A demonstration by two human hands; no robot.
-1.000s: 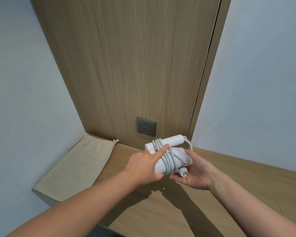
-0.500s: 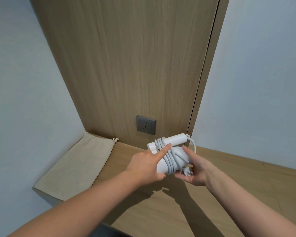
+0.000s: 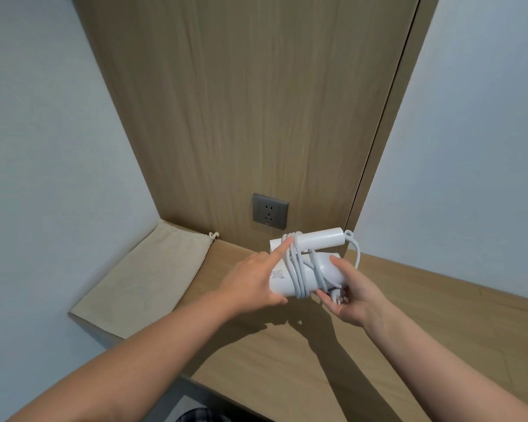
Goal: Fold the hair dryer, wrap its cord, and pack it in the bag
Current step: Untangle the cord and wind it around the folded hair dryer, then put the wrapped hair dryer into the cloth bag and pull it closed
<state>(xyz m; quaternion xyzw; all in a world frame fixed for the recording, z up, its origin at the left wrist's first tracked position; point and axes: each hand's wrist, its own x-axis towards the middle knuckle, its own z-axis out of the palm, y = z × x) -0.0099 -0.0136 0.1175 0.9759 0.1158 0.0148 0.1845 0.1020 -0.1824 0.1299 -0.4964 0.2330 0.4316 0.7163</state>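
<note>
A: Hands?
B: Both are over the desk, mid-span, nearer its back edge. The left hand grips the hair dryer at its left end. Thumb is curled under the barrel, index finger straight with its tip on the cord wraps. The other fingers are hidden behind the barrel. The right hand clamps the right end, thumb on top, fingers curled underneath.
A: Is the dryer resting on the desk?
B: No, it's held above it, with its shadow on the wood below. The handle is folded flat along the barrel on the far side. The cord is wound several turns around barrel and handle together, with one loose loop off the handle's right end. The plug lies against the right hand's fingers.
A: Bag?
B: A beige drawstring bag lies flat on the desk's left end, against the left wall, running from the front left corner to the back edge. The drawstring knot is at the bag's back right corner. I can't see inside it. The dryer is outside the bag, apart from it, to its right.
A: Any text?
B: There's a small grey print block on the barrel by the left hand, too small to read. Behind it, a grey five-hole wall socket sits on the wood panel, just above the desk's back edge.
</note>
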